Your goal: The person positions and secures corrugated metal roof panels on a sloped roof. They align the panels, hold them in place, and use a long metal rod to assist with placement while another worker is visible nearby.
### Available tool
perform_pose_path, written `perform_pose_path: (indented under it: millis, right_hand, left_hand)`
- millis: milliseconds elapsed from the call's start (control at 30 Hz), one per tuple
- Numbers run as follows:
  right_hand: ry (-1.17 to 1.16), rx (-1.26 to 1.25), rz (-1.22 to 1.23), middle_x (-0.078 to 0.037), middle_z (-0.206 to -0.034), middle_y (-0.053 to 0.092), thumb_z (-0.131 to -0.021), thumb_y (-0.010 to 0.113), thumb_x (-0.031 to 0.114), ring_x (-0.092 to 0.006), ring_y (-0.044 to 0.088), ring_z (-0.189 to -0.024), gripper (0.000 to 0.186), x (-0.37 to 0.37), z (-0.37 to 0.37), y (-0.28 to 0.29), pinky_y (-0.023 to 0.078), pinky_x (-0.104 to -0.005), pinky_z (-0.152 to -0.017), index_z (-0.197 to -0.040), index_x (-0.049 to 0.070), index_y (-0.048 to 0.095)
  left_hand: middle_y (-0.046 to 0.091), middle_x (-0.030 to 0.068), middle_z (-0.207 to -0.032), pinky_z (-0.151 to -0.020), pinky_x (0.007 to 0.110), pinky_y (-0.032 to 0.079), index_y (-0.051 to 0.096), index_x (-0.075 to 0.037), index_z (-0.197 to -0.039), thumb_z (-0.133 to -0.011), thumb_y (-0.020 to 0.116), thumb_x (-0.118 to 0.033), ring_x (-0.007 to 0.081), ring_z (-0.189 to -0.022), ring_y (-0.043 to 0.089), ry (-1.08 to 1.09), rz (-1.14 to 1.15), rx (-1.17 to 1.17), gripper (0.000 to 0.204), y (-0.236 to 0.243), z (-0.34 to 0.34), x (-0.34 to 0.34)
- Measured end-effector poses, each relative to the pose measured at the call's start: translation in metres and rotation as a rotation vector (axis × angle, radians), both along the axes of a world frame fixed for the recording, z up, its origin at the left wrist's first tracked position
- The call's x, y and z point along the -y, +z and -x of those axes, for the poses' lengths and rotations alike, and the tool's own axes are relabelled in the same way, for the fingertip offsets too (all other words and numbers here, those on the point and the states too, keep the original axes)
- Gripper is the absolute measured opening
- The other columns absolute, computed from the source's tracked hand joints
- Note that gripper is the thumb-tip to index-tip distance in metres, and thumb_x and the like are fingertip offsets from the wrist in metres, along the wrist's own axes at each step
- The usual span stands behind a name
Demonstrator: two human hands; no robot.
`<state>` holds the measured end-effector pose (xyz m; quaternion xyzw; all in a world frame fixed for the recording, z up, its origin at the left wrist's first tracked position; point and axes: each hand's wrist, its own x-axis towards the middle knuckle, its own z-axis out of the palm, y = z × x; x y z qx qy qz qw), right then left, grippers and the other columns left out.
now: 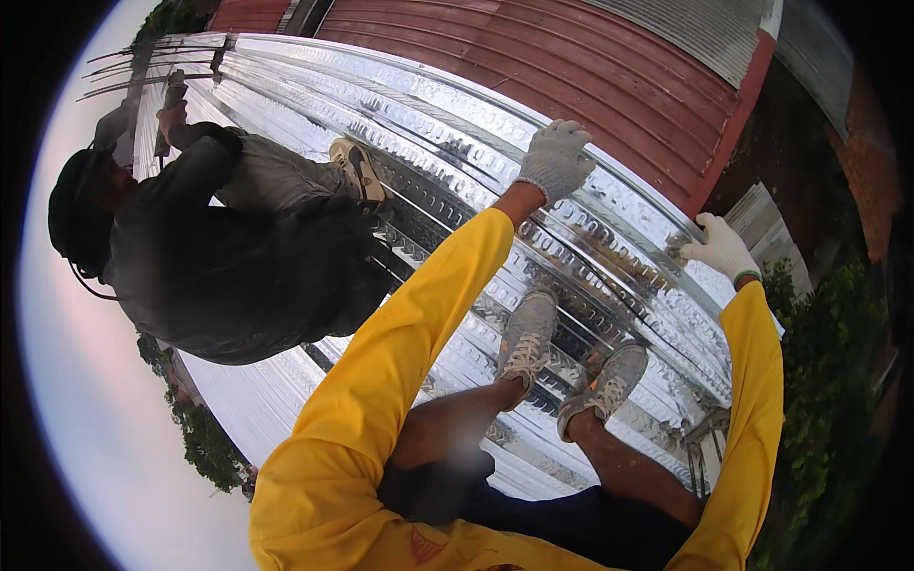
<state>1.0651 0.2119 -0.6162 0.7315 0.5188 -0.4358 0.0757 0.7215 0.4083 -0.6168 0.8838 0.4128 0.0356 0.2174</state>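
A shiny corrugated metal decking sheet [609, 205] lies under me, its long raised edge running beside the red roof. My left hand [557, 162], in a grey knit glove, has its fingers curled over that edge. Farther right along the same edge is my right hand [721, 249], in a white glove with a green cuff. Its thumb and fingers are spread apart, touching or very near the sheet's rim; some fingers are hidden. Both my arms are in yellow sleeves. My feet, in grey shoes [528, 333], are planted on the ribbed metal.
A co-worker in a dark jacket [238, 247] crouches at left on the decking, a hand holding a tool [174, 90] near protruding steel rods [143, 71]. Beyond the edge lies a red metal roof [533, 67]. Green foliage [819, 409] lies below the drop at right.
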Motion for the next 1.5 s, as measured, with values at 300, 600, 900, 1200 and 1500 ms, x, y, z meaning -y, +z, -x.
perform_pose_path:
  millis: [300,600,900,1200,1500]
  right_hand:
    - [0.043,-0.221,0.006,-0.014,-0.098,0.079,-0.081,0.083,0.03,-0.0222,0.073,-0.092,0.051,-0.003,-0.026,-0.036,0.056,-0.037,-0.086,-0.117,-0.005,0.075]
    - [-0.169,-0.367,-0.046,-0.011,-0.094,0.077,-0.083,0.081,0.018,-0.0186,0.072,-0.088,0.039,0.009,-0.02,0.009,0.056,-0.0356,-0.086,-0.114,-0.004,0.075]
    - [-0.074,-0.155,-0.13,-0.019,-0.097,0.075,-0.071,0.085,0.021,-0.0295,0.074,-0.091,0.058,0.008,0.002,0.034,0.056,-0.0401,-0.084,-0.12,-0.004,0.068]
    - [-0.175,-0.379,-0.126,-0.009,-0.09,0.074,-0.076,0.08,0.008,-0.0166,0.07,-0.082,0.041,0.01,0.002,0.032,0.055,-0.0344,-0.077,-0.115,-0.004,0.071]
    - [-0.161,-0.308,-0.163,-0.01,-0.093,0.075,-0.074,0.082,0.01,-0.0176,0.072,-0.084,0.048,0.014,0.007,0.04,0.056,-0.0345,-0.08,-0.119,-0.005,0.071]
  left_hand:
    - [0.07,0.0125,-0.137,-0.117,0.056,0.039,0.072,-0.017,-0.135,-0.091,0.07,-0.054,0.0323,-0.136,0.062,-0.385,0.016,-0.447,0.057,-0.017,-0.03,-0.048]
    - [0.081,0.0131,-0.114,-0.09,0.048,0.06,0.084,-0.014,-0.112,-0.063,0.088,-0.057,0.0354,-0.108,0.077,-0.455,0.123,-0.507,0.066,-0.006,-0.052,-0.088]
    - [0.081,0.0034,-0.09,-0.077,0.044,0.058,0.086,-0.016,-0.089,-0.069,0.089,-0.059,0.0281,-0.088,0.078,-0.451,0.287,-0.556,0.047,0.001,-0.045,-0.086]
    - [0.082,0.0019,-0.092,-0.081,0.045,0.06,0.087,-0.018,-0.098,-0.075,0.087,-0.059,0.0278,-0.093,0.079,-0.445,0.164,-0.518,0.048,0.006,-0.038,-0.079]
    - [0.082,0.0117,-0.121,-0.093,0.049,0.06,0.085,-0.02,-0.122,-0.08,0.087,-0.058,0.0365,-0.113,0.077,-0.397,0.176,-0.544,0.057,0.011,-0.041,-0.078]
